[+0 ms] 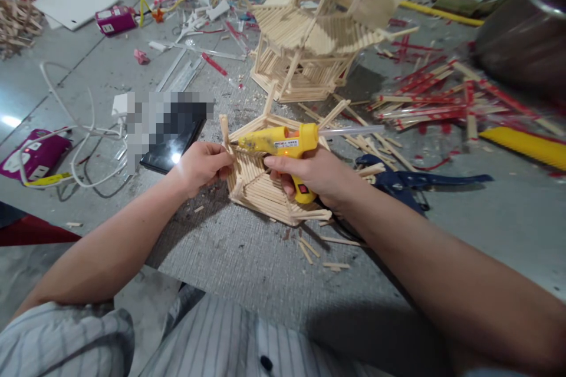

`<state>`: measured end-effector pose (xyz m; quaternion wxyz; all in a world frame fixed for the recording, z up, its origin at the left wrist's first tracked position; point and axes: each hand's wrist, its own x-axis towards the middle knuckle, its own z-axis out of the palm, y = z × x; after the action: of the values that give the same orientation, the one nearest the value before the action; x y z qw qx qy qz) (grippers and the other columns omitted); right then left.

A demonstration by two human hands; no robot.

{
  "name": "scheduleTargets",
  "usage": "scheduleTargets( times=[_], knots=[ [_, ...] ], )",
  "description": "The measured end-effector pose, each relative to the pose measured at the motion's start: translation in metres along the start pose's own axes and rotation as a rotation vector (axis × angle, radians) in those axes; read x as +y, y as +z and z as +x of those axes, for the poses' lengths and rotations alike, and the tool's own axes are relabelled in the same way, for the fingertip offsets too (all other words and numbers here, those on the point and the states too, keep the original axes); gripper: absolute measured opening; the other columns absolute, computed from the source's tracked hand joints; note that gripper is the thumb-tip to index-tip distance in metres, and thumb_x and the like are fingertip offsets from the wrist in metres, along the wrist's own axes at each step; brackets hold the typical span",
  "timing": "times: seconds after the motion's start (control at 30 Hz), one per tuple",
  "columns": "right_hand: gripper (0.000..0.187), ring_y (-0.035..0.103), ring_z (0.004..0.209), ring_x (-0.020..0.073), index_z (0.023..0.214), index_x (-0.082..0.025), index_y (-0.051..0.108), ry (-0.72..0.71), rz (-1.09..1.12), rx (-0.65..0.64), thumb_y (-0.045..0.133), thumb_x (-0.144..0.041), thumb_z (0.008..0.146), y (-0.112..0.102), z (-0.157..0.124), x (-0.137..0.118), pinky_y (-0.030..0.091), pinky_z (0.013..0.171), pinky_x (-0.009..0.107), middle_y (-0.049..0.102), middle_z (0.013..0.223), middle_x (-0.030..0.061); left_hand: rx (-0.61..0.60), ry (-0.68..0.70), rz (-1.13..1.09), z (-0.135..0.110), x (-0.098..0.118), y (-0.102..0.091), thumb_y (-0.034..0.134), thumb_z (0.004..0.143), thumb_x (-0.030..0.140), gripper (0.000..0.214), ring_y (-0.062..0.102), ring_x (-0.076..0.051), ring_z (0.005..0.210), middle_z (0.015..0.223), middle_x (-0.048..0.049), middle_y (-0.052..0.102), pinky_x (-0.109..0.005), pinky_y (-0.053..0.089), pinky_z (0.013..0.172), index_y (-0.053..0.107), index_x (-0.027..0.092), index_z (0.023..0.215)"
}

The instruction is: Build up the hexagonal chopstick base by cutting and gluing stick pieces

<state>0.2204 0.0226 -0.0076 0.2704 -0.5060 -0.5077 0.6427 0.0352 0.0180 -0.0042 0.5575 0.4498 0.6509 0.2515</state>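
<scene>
My right hand (305, 174) is wrapped round the handle of a yellow hot glue gun (260, 140), with a clear glue stick (354, 129) poking out of its back end. The gun's nozzle points left and lies close to an upright stick at the left corner of a many-sided frame of wooden sticks (265, 194). At that left edge my left hand (206, 166) is closed in a pinch on the frame. Its fingertips partly hide the spot they hold. The glue gun and my right hand cover the frame's middle.
Behind stands a tiered wooden-stick tower (309, 29). A black phone (177, 135) lies left of the frame, and dark blue cutters (407, 182) lie right. Purple power sockets (35, 156) with white cables, red-wrapped stick packs (424, 97) and a dark bucket (526, 29) surround the work.
</scene>
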Motion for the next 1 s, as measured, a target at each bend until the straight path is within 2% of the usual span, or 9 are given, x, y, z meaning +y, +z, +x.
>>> scheduleTargets(
  times=[0.23, 0.43, 0.57, 1.0],
  knots=[
    [0.02, 0.042, 0.029, 0.002, 0.07, -0.015, 0.054, -0.013, 0.018, 0.006, 0.069, -0.028, 0.07, -0.0005, 0.0013, 0.002, 0.027, 0.026, 0.015, 0.056, 0.056, -0.0048, -0.005, -0.007, -0.058, 0.0014, 0.0, -0.0024, 0.05, 0.077, 0.014, 0.024, 0.028, -0.002, 0.025, 0.039, 0.0055, 0.047, -0.018, 0.013, 0.031, 0.051, 0.015, 0.053],
    [0.021, 0.043, 0.029, 0.0025, 0.074, -0.015, 0.056, -0.026, 0.057, -0.006, 0.07, -0.029, 0.069, -0.0016, 0.0038, 0.0066, 0.03, 0.026, 0.015, 0.057, 0.058, -0.0041, -0.019, 0.015, -0.068, 0.0038, -0.005, -0.0053, 0.052, 0.077, 0.016, 0.023, 0.031, -0.003, 0.027, 0.044, 0.0038, 0.051, -0.019, 0.012, 0.03, 0.051, 0.015, 0.054],
    [0.015, 0.043, 0.03, 0.0027, 0.072, -0.016, 0.056, -0.02, 0.067, -0.005, 0.067, -0.026, 0.072, -0.0016, 0.0035, 0.0064, 0.033, 0.027, 0.017, 0.059, 0.063, -0.0028, -0.018, 0.032, -0.052, 0.0043, -0.0055, -0.0061, 0.051, 0.077, 0.016, 0.025, 0.031, -0.002, 0.026, 0.044, 0.0036, 0.051, -0.019, 0.013, 0.03, 0.05, 0.015, 0.053],
    [0.011, 0.043, 0.03, 0.0027, 0.075, -0.016, 0.056, -0.035, 0.097, -0.018, 0.065, -0.023, 0.074, 0.0, 0.0032, 0.0048, 0.033, 0.027, 0.017, 0.061, 0.065, -0.0023, -0.007, 0.045, -0.026, 0.0051, -0.007, -0.0073, 0.052, 0.076, 0.019, 0.022, 0.031, -0.002, 0.027, 0.044, 0.0044, 0.051, -0.019, 0.014, 0.03, 0.049, 0.015, 0.055]
  ],
)
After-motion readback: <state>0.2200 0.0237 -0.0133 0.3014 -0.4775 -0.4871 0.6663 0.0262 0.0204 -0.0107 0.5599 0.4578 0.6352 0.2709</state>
